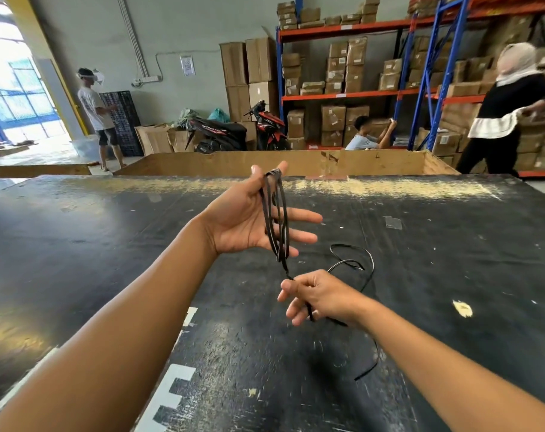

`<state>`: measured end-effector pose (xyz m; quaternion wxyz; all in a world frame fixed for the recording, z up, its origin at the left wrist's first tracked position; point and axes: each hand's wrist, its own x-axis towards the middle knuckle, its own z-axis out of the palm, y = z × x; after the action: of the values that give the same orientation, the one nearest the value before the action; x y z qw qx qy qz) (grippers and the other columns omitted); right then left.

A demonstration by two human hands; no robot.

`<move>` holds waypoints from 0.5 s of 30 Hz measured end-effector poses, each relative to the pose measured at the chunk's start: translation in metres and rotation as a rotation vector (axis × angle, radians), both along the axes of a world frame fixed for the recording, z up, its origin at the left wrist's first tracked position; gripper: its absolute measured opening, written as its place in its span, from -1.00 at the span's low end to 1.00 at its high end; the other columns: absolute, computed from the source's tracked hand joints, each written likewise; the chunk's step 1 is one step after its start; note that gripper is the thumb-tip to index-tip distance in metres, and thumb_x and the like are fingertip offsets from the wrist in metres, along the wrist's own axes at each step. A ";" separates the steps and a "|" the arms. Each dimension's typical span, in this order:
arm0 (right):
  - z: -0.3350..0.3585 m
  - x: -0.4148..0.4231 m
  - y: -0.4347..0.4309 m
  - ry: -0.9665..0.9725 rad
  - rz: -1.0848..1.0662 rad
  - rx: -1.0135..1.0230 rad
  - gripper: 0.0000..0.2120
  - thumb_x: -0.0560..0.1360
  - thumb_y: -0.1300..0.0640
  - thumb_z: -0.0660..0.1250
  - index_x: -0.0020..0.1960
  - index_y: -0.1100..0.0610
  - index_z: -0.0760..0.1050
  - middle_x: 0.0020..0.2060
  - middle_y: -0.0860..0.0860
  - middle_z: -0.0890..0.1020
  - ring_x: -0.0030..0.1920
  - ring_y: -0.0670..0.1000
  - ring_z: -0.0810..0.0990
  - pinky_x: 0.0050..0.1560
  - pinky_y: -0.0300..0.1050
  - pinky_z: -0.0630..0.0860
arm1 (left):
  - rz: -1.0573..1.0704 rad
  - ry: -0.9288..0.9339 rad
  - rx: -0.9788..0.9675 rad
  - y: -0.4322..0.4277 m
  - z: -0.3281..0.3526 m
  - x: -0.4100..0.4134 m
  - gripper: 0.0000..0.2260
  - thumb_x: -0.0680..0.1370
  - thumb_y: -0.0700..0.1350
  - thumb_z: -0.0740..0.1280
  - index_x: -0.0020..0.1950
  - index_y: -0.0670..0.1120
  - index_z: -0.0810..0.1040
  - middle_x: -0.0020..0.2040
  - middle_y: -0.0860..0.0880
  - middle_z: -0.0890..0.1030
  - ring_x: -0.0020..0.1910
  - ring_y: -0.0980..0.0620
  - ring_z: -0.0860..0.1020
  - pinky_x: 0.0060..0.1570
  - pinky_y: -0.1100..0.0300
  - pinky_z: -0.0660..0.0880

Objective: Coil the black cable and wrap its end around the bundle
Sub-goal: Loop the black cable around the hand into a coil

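Long loops of the black cable [277, 219] hang across my left hand [243, 219], hooked between its thumb and forefinger at the top. The palm faces up and the other fingers are spread. Below it, my right hand [318, 296] pinches the lower end of the loops, and the cable runs through its fist. The loose tail [355, 265] curls in the air behind the right hand, then trails down over the black table [452, 260] toward my right forearm.
A wooden crate wall [227, 163] stands past the table's far edge. Behind it are shelves of cardboard boxes [343, 88], a parked scooter [265, 126] and three people, one of them walking at the far right [501, 113].
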<state>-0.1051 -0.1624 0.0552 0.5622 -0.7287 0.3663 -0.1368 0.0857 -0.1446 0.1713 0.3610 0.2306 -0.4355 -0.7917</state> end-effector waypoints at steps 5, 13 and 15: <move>0.025 -0.006 -0.052 0.228 -0.027 -0.376 -0.76 0.56 0.05 0.33 0.04 0.19 0.68 -0.12 0.13 0.75 -0.10 0.05 0.72 0.04 -0.05 0.63 | -0.225 -0.034 0.035 0.009 -0.005 -0.003 -0.52 0.54 0.37 -0.06 0.47 0.44 0.11 0.44 -0.38 0.35 0.21 -0.43 0.53 0.06 -0.32 0.51; 0.112 -0.009 -0.093 0.433 -0.169 -0.738 -0.91 0.45 0.12 0.49 -0.09 0.13 0.70 -0.18 0.02 0.70 -0.12 0.01 0.60 -0.23 -0.17 0.44 | -0.321 -0.235 0.120 0.028 -0.029 -0.011 -0.51 0.48 0.41 -0.02 0.43 0.48 0.16 0.45 -0.35 0.34 0.29 -0.43 0.38 0.04 -0.28 0.54; 0.129 -0.006 -0.095 0.451 -0.184 -0.789 -0.90 0.43 0.10 0.51 -0.14 0.14 0.69 -0.17 0.03 0.71 -0.11 0.03 0.61 -0.16 -0.12 0.48 | -0.355 -0.300 0.143 0.030 -0.035 -0.016 -0.50 0.47 0.42 -0.02 0.43 0.51 0.14 0.47 -0.36 0.28 0.30 -0.47 0.34 0.04 -0.27 0.54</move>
<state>-0.1106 -0.2575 0.1842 0.1338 -0.8630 0.4624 -0.1533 0.0695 -0.1148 0.1366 0.1301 0.2903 -0.4609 -0.8285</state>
